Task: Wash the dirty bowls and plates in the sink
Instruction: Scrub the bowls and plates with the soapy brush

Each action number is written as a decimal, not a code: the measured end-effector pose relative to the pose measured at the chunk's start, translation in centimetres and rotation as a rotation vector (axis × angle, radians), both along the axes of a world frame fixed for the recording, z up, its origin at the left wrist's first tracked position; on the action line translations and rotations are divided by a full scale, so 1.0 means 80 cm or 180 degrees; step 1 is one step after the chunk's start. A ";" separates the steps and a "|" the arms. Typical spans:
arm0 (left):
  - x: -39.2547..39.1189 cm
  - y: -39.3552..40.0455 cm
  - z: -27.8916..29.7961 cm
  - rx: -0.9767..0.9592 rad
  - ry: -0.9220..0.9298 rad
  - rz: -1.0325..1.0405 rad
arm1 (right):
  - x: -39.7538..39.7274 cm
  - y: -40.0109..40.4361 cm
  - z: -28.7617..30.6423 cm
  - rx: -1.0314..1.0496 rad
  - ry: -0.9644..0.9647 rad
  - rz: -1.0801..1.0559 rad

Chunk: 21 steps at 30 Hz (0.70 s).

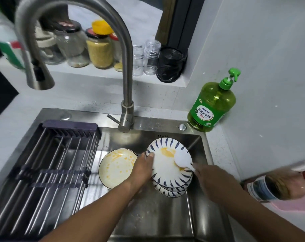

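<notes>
Bright, even light — edges bowed, foreground bottle blurred.

Steel sink holds a stained bowl and stacked plates, rack across its left. Pale bench carries the soap bottle, right corner.

Brushed steel sink and faucet, glossy ceramic plates, translucent green plastic soap bottle.

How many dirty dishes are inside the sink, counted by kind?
Blue-striped plates: 3, stacked, gripped by the left hand
Yellow-stained bowl: 1
White spoon: 1, held by the right hand
Total: 5
</notes>
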<state>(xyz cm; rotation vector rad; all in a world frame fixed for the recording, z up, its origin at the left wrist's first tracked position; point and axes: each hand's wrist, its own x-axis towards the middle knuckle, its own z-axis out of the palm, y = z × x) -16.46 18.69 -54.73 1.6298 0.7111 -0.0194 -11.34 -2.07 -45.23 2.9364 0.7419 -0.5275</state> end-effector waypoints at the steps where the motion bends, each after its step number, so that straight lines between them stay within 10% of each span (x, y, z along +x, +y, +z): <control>1: -0.008 0.006 0.010 -0.0022 -0.0031 0.0013 | -0.005 0.012 0.011 0.0076 -0.0017 0.0079; 21: -0.165 0.098 0.152 -0.0555 -0.0713 0.0437 | -0.109 0.135 0.157 0.0226 0.0248 0.1065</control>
